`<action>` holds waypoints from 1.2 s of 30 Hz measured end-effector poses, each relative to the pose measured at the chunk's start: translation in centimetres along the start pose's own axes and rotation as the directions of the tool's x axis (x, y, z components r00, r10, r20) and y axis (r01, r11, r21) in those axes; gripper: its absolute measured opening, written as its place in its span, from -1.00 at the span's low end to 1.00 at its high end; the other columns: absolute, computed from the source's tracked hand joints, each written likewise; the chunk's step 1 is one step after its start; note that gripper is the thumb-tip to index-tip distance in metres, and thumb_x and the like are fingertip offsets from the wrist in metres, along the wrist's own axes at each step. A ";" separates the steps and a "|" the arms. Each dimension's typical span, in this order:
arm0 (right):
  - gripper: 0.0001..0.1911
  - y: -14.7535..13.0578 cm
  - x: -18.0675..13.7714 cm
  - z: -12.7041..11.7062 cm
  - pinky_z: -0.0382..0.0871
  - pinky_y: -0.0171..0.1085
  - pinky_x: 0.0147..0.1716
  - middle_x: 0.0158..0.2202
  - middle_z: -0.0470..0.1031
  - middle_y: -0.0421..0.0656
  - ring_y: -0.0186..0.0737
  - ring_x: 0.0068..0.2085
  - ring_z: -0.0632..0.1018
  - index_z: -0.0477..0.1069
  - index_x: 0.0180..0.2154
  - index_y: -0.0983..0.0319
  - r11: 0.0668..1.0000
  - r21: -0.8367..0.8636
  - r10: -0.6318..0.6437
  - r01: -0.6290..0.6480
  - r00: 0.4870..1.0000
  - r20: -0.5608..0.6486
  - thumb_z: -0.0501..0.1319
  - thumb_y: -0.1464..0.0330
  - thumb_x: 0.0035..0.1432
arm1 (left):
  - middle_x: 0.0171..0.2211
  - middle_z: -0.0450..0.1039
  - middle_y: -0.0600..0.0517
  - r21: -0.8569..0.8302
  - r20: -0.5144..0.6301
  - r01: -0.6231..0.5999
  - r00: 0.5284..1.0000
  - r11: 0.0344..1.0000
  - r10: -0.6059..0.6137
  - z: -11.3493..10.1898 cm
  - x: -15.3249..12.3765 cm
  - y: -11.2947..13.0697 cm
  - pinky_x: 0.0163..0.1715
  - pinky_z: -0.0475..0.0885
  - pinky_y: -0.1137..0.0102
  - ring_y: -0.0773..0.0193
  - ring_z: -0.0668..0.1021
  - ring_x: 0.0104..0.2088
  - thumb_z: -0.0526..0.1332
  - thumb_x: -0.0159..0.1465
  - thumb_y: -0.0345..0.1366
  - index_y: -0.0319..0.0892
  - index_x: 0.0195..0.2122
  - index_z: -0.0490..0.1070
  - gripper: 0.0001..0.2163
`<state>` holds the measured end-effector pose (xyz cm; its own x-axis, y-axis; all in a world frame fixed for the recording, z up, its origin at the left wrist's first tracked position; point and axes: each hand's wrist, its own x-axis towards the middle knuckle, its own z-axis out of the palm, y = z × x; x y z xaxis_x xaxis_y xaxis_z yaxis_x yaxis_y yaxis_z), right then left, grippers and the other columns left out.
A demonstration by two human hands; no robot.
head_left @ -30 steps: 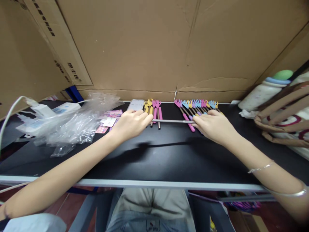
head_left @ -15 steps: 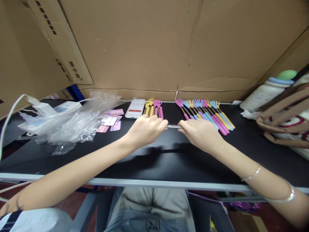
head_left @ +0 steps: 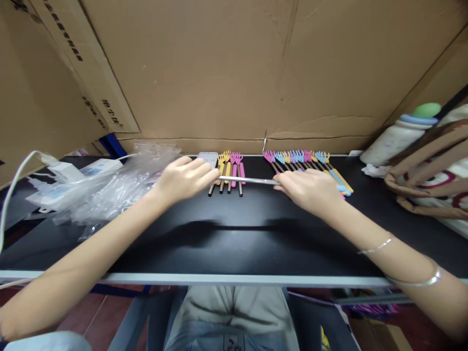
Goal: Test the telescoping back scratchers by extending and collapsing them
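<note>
My left hand (head_left: pixel 188 178) and my right hand (head_left: pixel 310 192) are both closed around the ends of a telescopic back scratcher. Its thin silver rod (head_left: pixel 248 180) runs nearly level between them, above the black table; both ends are hidden in my fists. Behind the rod, near my left hand, lie several yellow and pink back scratchers (head_left: pixel 234 168) with claw heads pointing away and dark rods toward me. Beyond my right hand is a slanted row of back scratchers (head_left: pixel 292 158) in pink, blue, yellow and purple, their handles partly covered by the hand.
A phone (head_left: pixel 207 157) lies behind my left hand. Crumpled clear plastic bags (head_left: pixel 120 187) and a white power strip (head_left: pixel 98 167) are at the left. A white bottle (head_left: pixel 398 136) and a brown-handled bag (head_left: pixel 431 170) stand right. A cardboard wall (head_left: pixel 219 73) closes the back.
My left hand has moved left, away from my right hand, so a much longer stretch of rod shows between them. It now covers the cards and part of the phone.
</note>
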<state>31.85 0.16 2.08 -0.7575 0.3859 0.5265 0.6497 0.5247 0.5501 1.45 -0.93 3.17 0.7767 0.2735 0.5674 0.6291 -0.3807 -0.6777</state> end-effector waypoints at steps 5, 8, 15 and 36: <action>-0.63 5.7 -3.3 1.4 -0.05 -0.32 -0.48 -0.54 0.44 -0.20 -0.37 -0.48 0.37 0.41 -0.44 0.24 0.992 -0.123 -0.006 0.005 1.000 -0.005 -0.03 0.26 0.31 | -0.63 0.26 0.08 -0.005 0.106 0.089 0.990 0.996 -0.088 0.6 -3.4 -4.2 -0.53 0.07 0.37 0.31 0.31 -0.54 0.02 0.38 -0.24 -0.14 -0.54 0.30 -0.67; -0.64 9.1 -5.3 2.0 -0.04 -0.34 -0.50 -0.62 0.36 -0.21 -0.36 -0.52 0.32 0.37 -0.52 0.23 0.972 -0.235 0.013 -0.013 1.000 0.001 0.00 0.30 0.27 | -0.62 0.26 0.11 0.130 0.093 0.059 0.993 0.990 -0.071 0.8 -5.0 -6.2 -0.52 0.11 0.41 0.33 0.30 -0.53 0.04 0.37 -0.24 -0.15 -0.52 0.29 -0.70; -0.67 13.7 -9.1 3.5 -0.04 -0.34 -0.52 -0.55 0.42 -0.14 -0.31 -0.50 0.30 0.42 -0.46 0.23 0.930 -0.323 0.222 -0.175 0.968 0.115 0.02 0.24 0.23 | -0.58 0.29 0.13 0.153 0.131 0.116 0.982 0.981 -0.136 2.0 -7.2 -8.9 -0.54 0.11 0.43 0.34 0.28 -0.49 0.02 0.38 -0.19 -0.15 -0.51 0.25 -0.68; -0.70 15.8 -12.0 4.0 0.07 -0.30 -0.36 -0.38 0.47 0.00 -0.25 -0.35 0.36 0.41 -0.36 0.28 0.851 -0.430 0.462 -0.302 0.820 0.337 0.03 0.24 0.25 | -0.56 0.36 0.12 0.112 0.188 0.206 0.956 0.972 -0.225 3.1 -9.6 -8.9 -0.52 0.07 0.44 0.34 0.31 -0.46 0.02 0.38 -0.21 -0.14 -0.47 0.36 -0.70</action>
<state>50.94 6.88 1.85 -0.3432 0.8148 0.4672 0.8087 0.0035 0.5882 -11.49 2.57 2.34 0.6071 0.5131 0.6067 0.7753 -0.2151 -0.5939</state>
